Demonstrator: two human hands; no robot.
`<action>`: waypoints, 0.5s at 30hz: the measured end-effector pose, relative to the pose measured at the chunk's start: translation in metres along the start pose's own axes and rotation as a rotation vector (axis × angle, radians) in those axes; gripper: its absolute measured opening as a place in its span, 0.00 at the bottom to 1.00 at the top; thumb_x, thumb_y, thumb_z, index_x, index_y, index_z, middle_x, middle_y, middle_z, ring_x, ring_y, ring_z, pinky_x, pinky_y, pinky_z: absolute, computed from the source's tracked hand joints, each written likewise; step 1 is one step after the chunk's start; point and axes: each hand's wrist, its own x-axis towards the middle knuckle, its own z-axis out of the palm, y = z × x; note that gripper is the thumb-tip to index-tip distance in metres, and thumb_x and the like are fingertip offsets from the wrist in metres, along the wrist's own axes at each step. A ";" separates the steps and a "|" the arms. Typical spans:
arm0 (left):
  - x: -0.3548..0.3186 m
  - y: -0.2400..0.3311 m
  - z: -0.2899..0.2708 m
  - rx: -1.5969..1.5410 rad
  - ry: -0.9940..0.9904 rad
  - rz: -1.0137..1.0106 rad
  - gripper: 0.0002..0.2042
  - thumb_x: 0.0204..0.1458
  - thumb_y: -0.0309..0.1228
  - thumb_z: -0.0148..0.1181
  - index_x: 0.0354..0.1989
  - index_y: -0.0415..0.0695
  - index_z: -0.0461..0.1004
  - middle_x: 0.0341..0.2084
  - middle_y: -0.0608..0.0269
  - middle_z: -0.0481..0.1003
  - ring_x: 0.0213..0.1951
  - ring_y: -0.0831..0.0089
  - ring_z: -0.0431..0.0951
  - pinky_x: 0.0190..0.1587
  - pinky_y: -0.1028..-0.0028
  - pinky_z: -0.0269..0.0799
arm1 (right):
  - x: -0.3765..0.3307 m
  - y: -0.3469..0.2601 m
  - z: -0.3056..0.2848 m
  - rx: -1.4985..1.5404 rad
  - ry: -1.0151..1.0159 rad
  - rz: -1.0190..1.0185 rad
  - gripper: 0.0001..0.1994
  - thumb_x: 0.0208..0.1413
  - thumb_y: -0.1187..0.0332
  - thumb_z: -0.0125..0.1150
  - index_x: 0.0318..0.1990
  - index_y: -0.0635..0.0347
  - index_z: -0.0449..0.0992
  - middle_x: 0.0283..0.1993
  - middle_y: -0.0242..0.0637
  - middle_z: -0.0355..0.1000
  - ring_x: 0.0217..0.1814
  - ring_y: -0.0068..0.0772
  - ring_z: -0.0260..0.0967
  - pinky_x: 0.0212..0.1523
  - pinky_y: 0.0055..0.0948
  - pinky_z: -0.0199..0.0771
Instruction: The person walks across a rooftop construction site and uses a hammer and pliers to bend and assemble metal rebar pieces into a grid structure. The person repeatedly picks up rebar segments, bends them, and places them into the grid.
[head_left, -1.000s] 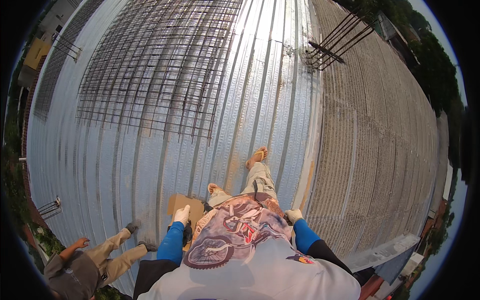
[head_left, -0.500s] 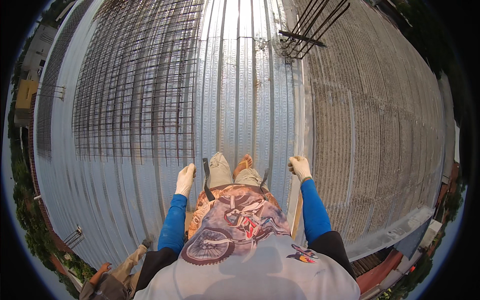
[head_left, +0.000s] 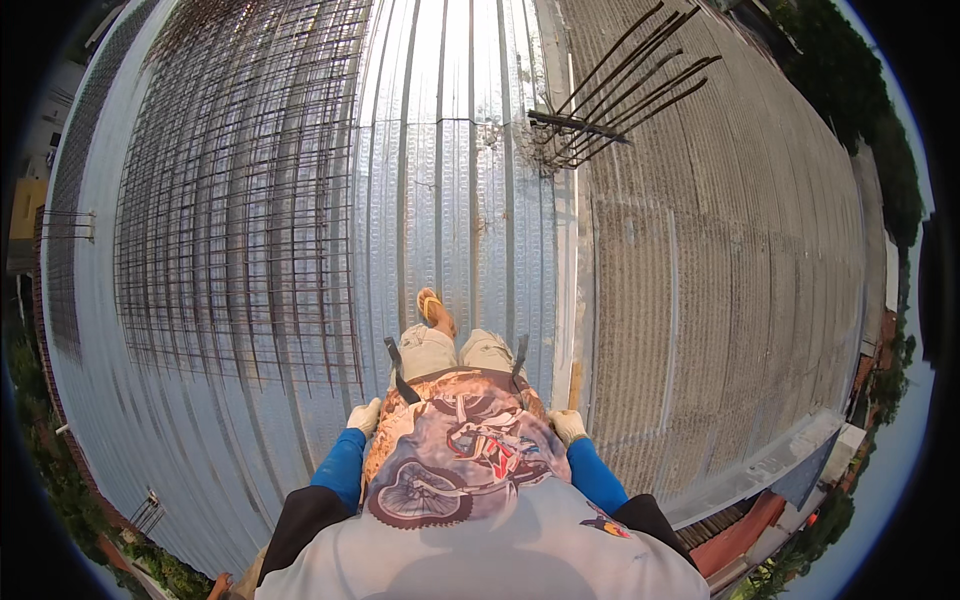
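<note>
Both my hands wear off-white gloves and are closed in loose fists with nothing showing in them. My left hand (head_left: pixel 366 416) hangs beside my left hip, near the printed shirt (head_left: pixel 470 440). By my right hip is my right hand (head_left: pixel 568 426), close to the pale strip along the edge of the metal decking. Blue sleeves cover my forearms. Two dark straps (head_left: pixel 402 372) stick out at my waist. In front of me, one foot in a yellow flip-flop (head_left: pixel 434 308) rests on the ribbed metal decking (head_left: pixel 450 220).
A rebar mesh (head_left: pixel 240 220) lies over the decking at left. Ahead right, a cluster of rebar ends (head_left: pixel 630 95) sticks up by the seam. Grey ribbed surface (head_left: pixel 740 270) spreads to the right. More rebar stubs (head_left: pixel 147 510) stand lower left. Part of another person (head_left: pixel 222 583) shows at the lower edge.
Both my hands have swung back and down toward my hips. The left foot has come forward; the right one is now hidden. The rebar cluster appears nearer, and the other person has mostly left view.
</note>
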 end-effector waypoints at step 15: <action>-0.004 0.523 -0.205 -0.462 0.242 0.203 0.23 0.65 0.53 0.55 0.44 0.41 0.80 0.33 0.69 0.77 0.31 0.81 0.73 0.33 0.77 0.68 | 0.140 -0.444 0.039 -0.098 -0.113 -0.169 0.15 0.61 0.60 0.62 0.42 0.67 0.79 0.30 0.40 0.78 0.23 0.29 0.73 0.21 0.31 0.71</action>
